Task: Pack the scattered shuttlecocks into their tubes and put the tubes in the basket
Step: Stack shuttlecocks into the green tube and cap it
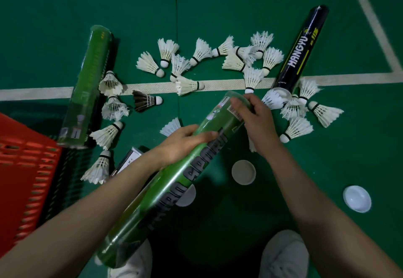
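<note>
Green and glossy, the tube (174, 173) in the person's hands slants from near the left shoe up toward the white court line (218, 85). The left hand (183, 142) wraps around its middle, fingers curled over the top of the barrel. The right hand (257, 121) sits at the tube's upper, open end, fingers closed around the rim beside a barcode sticker; whether it also holds a shuttlecock there is hidden.

White shuttlecocks (196, 53) lie scattered in a loose arc on the green floor beyond the tube, with one dark-feathered shuttlecock (146, 101) among them (just below the line). A second green tube (87, 90) lies to the left, its near end beside the red basket (26, 168), with several shuttlecocks along its right side. A black tube (303, 46) marked HANGYU lies to the right, a shuttlecock poking from its lower mouth and a small cluster gathered around that end.

Two round caps (243, 172) (357, 198) rest on the floor near the right forearm, apart from each other. A third pale cap (187, 196) shows partly behind the held tube.
</note>
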